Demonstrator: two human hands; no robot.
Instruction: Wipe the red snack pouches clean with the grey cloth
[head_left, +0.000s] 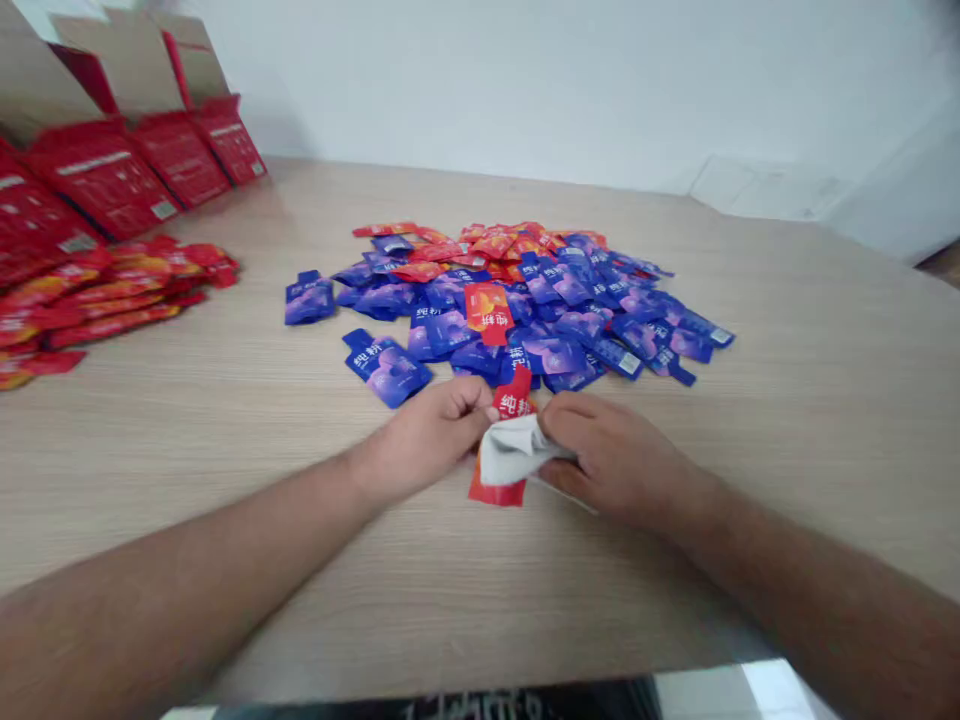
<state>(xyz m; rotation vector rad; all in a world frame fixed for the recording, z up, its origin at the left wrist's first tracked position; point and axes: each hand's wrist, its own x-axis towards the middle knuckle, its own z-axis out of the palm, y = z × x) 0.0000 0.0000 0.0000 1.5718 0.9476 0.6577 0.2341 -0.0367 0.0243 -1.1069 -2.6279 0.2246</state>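
Nearest, the left hand [424, 438] and right hand [611, 460] pinch a crumpled white cloth [514, 450] against a red sachet [504, 492], hiding its middle and the exact grip, while a heap of blue and red sachets [510, 300] lies just beyond on the wood-grain table [787, 400].
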